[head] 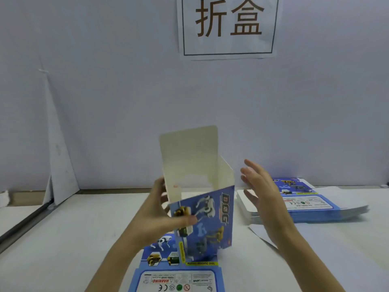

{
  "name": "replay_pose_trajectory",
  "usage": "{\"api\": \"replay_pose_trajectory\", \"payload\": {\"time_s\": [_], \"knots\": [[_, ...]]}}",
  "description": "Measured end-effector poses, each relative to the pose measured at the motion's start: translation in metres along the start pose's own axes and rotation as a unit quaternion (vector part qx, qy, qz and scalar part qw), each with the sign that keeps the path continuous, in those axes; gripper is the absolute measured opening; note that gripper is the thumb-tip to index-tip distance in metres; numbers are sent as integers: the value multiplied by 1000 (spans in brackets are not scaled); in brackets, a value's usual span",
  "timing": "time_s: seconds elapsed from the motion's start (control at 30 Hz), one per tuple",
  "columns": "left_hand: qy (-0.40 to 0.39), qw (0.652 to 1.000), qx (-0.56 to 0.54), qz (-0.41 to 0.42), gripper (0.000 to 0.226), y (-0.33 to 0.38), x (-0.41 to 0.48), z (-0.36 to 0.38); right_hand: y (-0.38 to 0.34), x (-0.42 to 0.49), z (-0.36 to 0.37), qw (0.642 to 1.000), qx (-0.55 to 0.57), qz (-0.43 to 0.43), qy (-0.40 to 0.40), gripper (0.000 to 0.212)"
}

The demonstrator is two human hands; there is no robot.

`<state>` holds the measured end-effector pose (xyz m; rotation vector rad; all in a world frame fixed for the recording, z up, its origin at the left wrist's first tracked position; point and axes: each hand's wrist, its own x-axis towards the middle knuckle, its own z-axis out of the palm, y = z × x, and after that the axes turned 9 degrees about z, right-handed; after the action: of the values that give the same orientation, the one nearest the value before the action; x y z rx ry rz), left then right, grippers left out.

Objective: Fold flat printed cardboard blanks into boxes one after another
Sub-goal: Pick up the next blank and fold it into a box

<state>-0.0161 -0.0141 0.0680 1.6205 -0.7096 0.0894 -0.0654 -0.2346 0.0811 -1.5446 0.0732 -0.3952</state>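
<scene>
Blue printed box (pixel 206 220), half opened into a tube, is held up over the worktop (pixel 73 239) at centre. Its long axis runs near upright, tilted a bit, with the open mouth up. White lid flap (pixel 189 152) stands straight up from the far wall, not folded.

Left hand (pixel 155 216) grips the box's left edge, thumb on the printed front and fingers behind.

Right hand (pixel 261 197) holds nothing: fingers straight, palm facing the box. It hangs just beside the box's right wall, with a clear gap.

Key relation: the box lies left of the right hand, at the same height. The right hand is the free one, so the next push or flap fold probably comes from it, moving left.

Another flat blank (pixel 179 277) lies on the worktop under the box. Stack of blanks (pixel 315 207) sits to the right, behind the right hand.
</scene>
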Motion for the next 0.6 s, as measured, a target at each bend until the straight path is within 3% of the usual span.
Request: {"api": "replay_pose_trajectory", "payload": {"time_s": [0.17, 0.27, 0.47, 0.6], "knots": [[-66, 997, 5, -38, 82, -27, 1, 9, 12, 6, 5, 997, -13, 41, -57, 60], [-79, 996, 7, -33, 81, -31, 4, 8, 21, 10, 4, 996, 38, 58, -57, 69], [-75, 997, 3, -32, 80, -33, 4, 9, 48, 19, 1, 970, 212, 109, -43, 42], [-81, 996, 6, -26, 79, -34, 3, 9, 69, 10, 13, 963, 211, 155, -66, 58]]}}
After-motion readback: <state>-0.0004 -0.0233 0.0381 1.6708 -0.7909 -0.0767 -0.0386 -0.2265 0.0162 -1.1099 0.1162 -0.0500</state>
